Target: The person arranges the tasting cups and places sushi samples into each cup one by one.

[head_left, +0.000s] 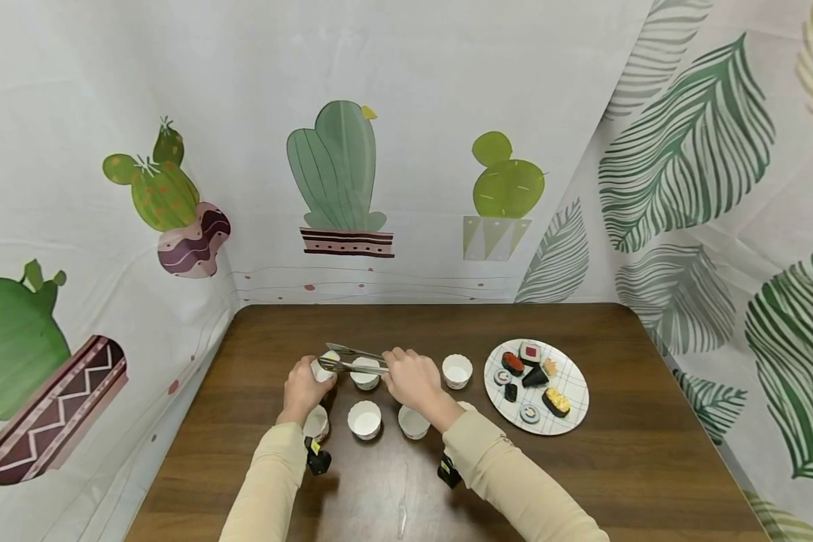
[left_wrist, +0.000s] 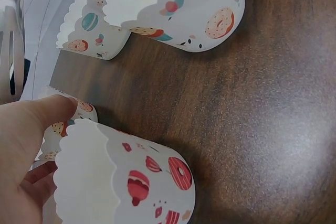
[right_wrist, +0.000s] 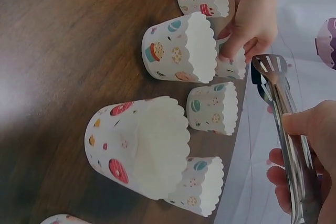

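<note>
At the back left of the table, my left hand (head_left: 304, 388) grips a white scalloped paper cup (head_left: 322, 369), thumb on its printed wall (right_wrist: 229, 66). My right hand (head_left: 412, 379) holds metal tongs (head_left: 359, 367) by the handles. Their slotted ends reach left over the gripped cup, where something pale yellow shows in the head view; I cannot tell what it is. Further cups stand close by: one behind the tongs (head_left: 365, 374), and in the front row a left cup (head_left: 316, 424), a middle cup (head_left: 364, 420) and a cup by my right wrist (head_left: 413, 423).
To the right lies a round checked plate (head_left: 569, 418) with several toy sushi pieces, among them a yellow-topped one (head_left: 556, 402) and a black cone (head_left: 535, 376). Another cup (head_left: 457, 371) stands between plate and right hand. Printed cloth (head_left: 433, 278) hangs behind the brown table (head_left: 610, 482).
</note>
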A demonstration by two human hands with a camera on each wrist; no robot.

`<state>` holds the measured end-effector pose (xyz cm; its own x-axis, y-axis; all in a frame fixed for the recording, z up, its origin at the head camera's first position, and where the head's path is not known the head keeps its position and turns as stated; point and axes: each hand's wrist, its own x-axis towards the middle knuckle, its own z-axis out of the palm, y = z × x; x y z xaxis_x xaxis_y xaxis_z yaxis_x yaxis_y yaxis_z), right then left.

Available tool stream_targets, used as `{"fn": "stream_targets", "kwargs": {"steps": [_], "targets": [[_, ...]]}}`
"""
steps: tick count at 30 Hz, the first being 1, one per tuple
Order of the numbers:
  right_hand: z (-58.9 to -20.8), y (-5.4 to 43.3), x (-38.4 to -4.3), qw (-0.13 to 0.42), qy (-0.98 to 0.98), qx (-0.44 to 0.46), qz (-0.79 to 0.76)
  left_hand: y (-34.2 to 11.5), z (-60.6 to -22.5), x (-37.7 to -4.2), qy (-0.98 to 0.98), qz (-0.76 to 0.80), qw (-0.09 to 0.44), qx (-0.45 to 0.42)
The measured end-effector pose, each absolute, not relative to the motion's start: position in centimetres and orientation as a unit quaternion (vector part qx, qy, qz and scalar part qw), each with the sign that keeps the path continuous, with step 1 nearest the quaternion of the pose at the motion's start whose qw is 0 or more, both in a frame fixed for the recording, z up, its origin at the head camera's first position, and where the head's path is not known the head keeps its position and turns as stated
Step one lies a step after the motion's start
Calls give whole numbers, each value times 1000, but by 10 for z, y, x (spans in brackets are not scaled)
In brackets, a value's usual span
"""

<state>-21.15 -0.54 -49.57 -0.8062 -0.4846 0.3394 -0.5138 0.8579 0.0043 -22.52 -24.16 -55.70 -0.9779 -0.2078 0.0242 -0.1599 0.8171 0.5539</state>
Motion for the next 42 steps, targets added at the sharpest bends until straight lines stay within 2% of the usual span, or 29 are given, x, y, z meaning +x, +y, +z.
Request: {"fn": "stream_targets", "kwargs": {"steps": [12, 27, 42], "targets": [[-502, -15, -212, 160, -951, 262, 30, -242, -557, -225, -951, -290, 48, 98], [-505, -25, -213, 119, -961, 248, 26, -241, -557, -225, -950, -293, 47, 97], [-505, -19, -211, 122, -962, 242, 33, -242, -555, -224, -950, -292, 51, 95]]}}
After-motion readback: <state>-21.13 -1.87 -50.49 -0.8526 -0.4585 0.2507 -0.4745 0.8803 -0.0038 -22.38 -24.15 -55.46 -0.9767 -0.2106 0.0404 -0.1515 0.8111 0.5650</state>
